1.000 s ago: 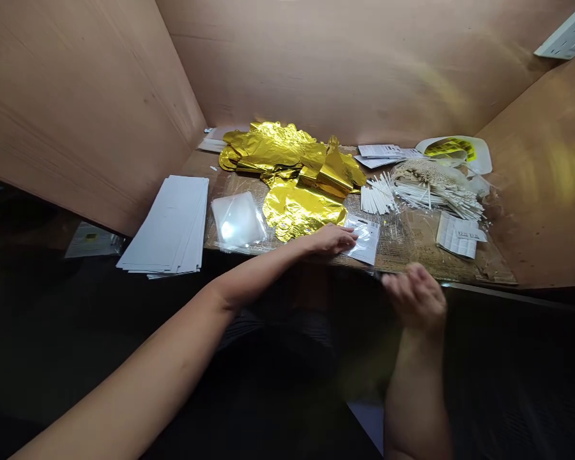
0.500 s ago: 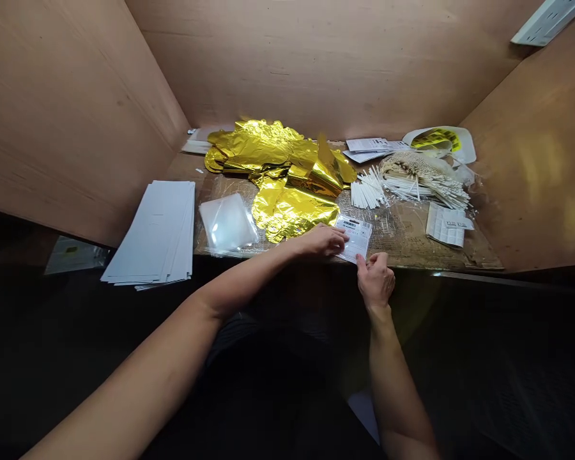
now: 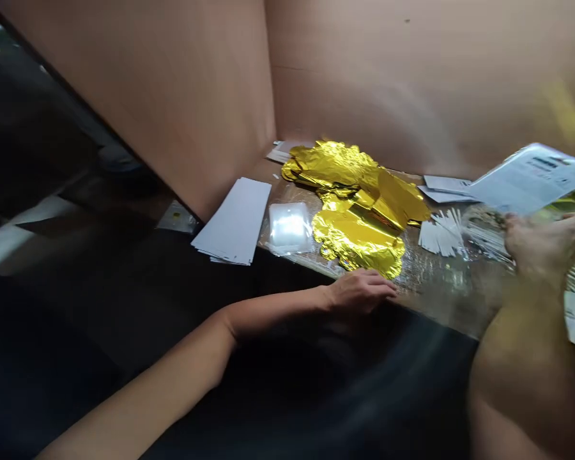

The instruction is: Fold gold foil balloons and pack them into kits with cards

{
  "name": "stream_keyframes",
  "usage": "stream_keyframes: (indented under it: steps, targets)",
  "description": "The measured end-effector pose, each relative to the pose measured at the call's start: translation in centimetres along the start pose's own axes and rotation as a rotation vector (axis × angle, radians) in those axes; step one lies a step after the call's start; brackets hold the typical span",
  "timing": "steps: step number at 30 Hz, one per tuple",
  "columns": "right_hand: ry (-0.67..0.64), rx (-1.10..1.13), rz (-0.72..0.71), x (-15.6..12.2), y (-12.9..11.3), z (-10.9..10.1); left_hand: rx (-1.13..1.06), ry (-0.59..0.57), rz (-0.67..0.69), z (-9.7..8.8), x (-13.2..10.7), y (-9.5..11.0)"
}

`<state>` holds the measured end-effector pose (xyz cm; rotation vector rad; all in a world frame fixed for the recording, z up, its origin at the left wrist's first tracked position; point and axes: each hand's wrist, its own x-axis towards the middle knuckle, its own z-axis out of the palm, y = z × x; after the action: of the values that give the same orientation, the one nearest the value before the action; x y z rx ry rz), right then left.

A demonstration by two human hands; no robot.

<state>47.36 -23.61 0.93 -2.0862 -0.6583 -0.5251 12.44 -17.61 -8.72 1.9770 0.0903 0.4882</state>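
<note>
My right hand (image 3: 539, 246), smeared by motion, is raised at the right with its thumb and fingers on a flat clear packet with a printed white card (image 3: 531, 179). The packet is tilted above the table, printed side toward me. At the table's front edge, my left hand (image 3: 361, 291) has its fingers loosely bent and nothing visible in them. Just beyond it lies a heap of shiny gold foil pieces (image 3: 359, 236). A stack of clear plastic bags (image 3: 290, 227) lies left of the foil.
A stack of white cards (image 3: 234, 220) overhangs the table edge at the left. White paper sticks (image 3: 441, 231) lie right of the foil, with folded printed papers (image 3: 445, 185) behind them. Wooden panels (image 3: 388, 76) enclose the table at the back and left.
My right hand has lifted the packet off the table, up and to the right. The left hand has let go of it and stays by the table edge. My view has turned left.
</note>
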Motion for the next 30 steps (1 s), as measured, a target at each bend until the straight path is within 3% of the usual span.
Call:
stream_keyframes:
  steps: [1, 3, 5, 7, 8, 10, 13, 17, 20, 23, 27, 30]
  targets:
    - [-0.047, -0.115, -0.046, 0.8, -1.1, 1.4, 0.032, 0.008, -0.013, -0.8, -0.7, -0.1]
    - [-0.343, -0.122, -0.177, -1.2, -3.5, 3.6, 0.099, 0.096, -0.043, -2.9, -2.0, -0.8]
    - [-0.823, 0.074, -0.334, -6.4, -5.0, 5.2, 0.154, 0.213, -0.076, -5.7, -2.9, -1.9]
    - [-1.054, 0.118, -0.433, -12.1, -5.2, 6.4, 0.194, 0.272, -0.098, -8.8, -3.2, -3.1]
    - [-1.11, 0.116, -0.492, -14.4, -4.9, 6.9, 0.212, 0.281, -0.101, -10.2, -3.0, -3.6]
    - [-1.11, 0.113, -0.561, -17.1, -4.0, 7.4, 0.251, 0.265, -0.096, -12.6, -2.3, -4.2]
    - [-1.102, 0.174, -0.607, -17.5, -2.7, 7.4, 0.348, 0.132, -0.035, -14.6, -0.6, -4.5]
    - [-1.205, 0.277, -0.544, -16.0, -2.6, 6.2, 0.583, -0.128, 0.137, -13.6, 1.3, -4.3]
    - [-1.26, 0.331, -0.392, -14.9, -2.8, 5.0, 0.723, -0.183, 0.156, -12.0, 2.8, -4.1]
    - [-1.196, 0.477, -0.181, -13.0, -2.2, 4.0, 0.654, -0.104, 0.007, -12.0, 5.6, -4.2]
    - [-1.001, 0.883, 0.121, -10.2, -1.5, 4.6, 0.464, 0.053, -0.192, -14.5, 11.4, -4.3]
    - [-0.793, 0.783, 0.168, -9.0, -2.3, 7.2, 0.48, 0.117, -0.255, -15.9, 15.5, -3.8]
